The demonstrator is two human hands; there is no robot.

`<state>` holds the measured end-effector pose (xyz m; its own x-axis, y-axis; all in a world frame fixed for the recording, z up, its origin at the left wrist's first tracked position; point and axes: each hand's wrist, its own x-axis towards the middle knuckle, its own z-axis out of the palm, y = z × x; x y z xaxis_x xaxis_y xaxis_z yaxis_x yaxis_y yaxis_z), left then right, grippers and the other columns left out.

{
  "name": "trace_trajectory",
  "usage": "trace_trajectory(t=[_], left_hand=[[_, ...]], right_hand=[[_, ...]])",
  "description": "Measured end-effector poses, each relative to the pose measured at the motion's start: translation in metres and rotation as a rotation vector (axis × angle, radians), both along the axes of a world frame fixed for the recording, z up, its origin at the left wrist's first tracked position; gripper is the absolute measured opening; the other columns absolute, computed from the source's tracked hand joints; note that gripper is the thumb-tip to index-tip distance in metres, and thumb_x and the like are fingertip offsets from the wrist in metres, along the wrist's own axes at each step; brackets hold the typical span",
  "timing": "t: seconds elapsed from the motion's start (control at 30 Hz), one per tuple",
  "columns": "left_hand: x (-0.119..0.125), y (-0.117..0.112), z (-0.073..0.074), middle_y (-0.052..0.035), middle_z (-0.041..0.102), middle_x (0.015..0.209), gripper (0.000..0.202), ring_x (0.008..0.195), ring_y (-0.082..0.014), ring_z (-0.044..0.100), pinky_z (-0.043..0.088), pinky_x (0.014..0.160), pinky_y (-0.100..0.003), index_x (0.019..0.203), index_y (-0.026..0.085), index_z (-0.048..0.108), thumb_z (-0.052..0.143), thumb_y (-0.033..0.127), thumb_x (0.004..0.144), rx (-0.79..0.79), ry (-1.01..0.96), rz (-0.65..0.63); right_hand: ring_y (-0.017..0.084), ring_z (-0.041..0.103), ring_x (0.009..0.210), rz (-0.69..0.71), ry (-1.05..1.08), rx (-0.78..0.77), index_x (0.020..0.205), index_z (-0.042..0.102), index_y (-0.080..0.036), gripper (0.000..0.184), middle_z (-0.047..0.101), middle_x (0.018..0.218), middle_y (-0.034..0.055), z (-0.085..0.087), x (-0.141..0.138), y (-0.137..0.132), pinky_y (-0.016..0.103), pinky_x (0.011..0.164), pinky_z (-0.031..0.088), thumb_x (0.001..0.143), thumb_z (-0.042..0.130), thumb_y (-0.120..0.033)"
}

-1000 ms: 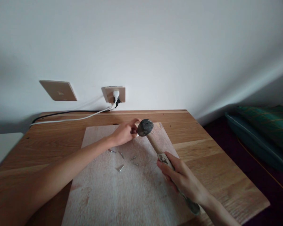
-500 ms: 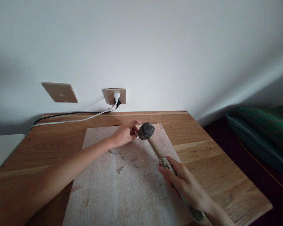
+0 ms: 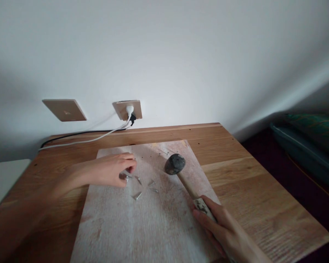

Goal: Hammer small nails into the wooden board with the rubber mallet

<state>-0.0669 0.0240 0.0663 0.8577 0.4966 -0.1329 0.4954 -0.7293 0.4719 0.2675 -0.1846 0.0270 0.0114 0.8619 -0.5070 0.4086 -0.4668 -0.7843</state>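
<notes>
My left hand [image 3: 112,170] hovers low over the left part of a whitish wooden board [image 3: 120,226], its fingers curled with a gap between thumb and fingertips. Just beside them is one of several loose silver nails [image 3: 137,196]; whether the hand touches it is hard to tell. My right hand [image 3: 219,223] is wrapped round the handle of a mallet [image 3: 175,164] with a dark, rounded head. The head is above the board's right side, close to a small thin nail [image 3: 167,153] near the far edge. A row of small dark dots marks the board there.
The board lies on a wooden table [image 3: 263,197] against a white wall. Behind it, white and black cords run from a wall socket [image 3: 135,109] along the table's back left. Green and blue cushions [image 3: 304,142] lie to the right, beyond the table edge.
My left hand has moved from beside the mallet head, left and nearer, to the loose nails. The mallet has come down slightly and nearer, uncovering the board's far part.
</notes>
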Motion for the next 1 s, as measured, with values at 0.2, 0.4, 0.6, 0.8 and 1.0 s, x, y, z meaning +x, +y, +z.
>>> trace_trajectory(t=[0.2,0.4,0.6,0.8,1.0], left_hand=[[0.002,-0.001,-0.008,0.0007,0.062,0.087,0.016,0.078,-0.0165,0.061,0.044,0.072,-0.026,0.077,0.020,0.060,0.057,0.007,0.069,0.034,-0.007,-0.011],[0.015,0.017,-0.010,0.0021,0.070,0.082,0.010,0.073,-0.0146,0.064,0.046,0.071,-0.026,0.087,0.021,0.068,0.060,0.015,0.083,0.078,-0.222,0.129],[0.046,0.033,-0.029,-0.0024,0.072,0.093,0.016,0.082,-0.0159,0.067,0.051,0.079,-0.027,0.093,0.019,0.073,0.059,0.013,0.088,0.119,-0.337,0.130],[0.055,0.040,-0.034,-0.0053,0.074,0.096,0.021,0.089,-0.0195,0.069,0.052,0.083,-0.031,0.095,0.019,0.076,0.059,0.008,0.088,0.196,-0.281,0.087],[0.058,0.040,-0.027,-0.0033,0.072,0.092,0.023,0.083,-0.0169,0.068,0.053,0.080,-0.028,0.091,0.020,0.077,0.060,0.006,0.084,0.187,-0.270,0.055]], right_hand=[[0.010,0.042,0.048,0.071,0.021,0.053,0.089,0.058,-0.023,0.053,0.047,0.061,-0.0057,0.001,0.000,0.004,0.021,0.042,0.035,0.098,0.051,-0.074],[0.010,0.042,0.046,0.061,0.052,0.027,0.091,0.058,-0.023,0.058,0.046,0.060,-0.0067,-0.001,0.000,0.004,0.020,0.039,0.033,0.095,0.051,-0.080],[0.011,0.044,0.051,0.038,0.042,0.038,0.093,0.061,-0.022,0.054,0.049,0.062,-0.0051,-0.001,-0.001,0.002,0.021,0.044,0.036,0.097,0.053,-0.075],[0.011,0.042,0.050,0.059,0.018,0.067,0.090,0.060,-0.023,0.052,0.048,0.062,-0.0048,0.001,0.000,0.004,0.021,0.042,0.035,0.098,0.052,-0.074],[0.010,0.041,0.046,0.044,0.077,0.055,0.088,0.060,-0.023,0.049,0.049,0.060,-0.0050,0.000,0.002,0.003,0.022,0.040,0.034,0.098,0.056,-0.071]])
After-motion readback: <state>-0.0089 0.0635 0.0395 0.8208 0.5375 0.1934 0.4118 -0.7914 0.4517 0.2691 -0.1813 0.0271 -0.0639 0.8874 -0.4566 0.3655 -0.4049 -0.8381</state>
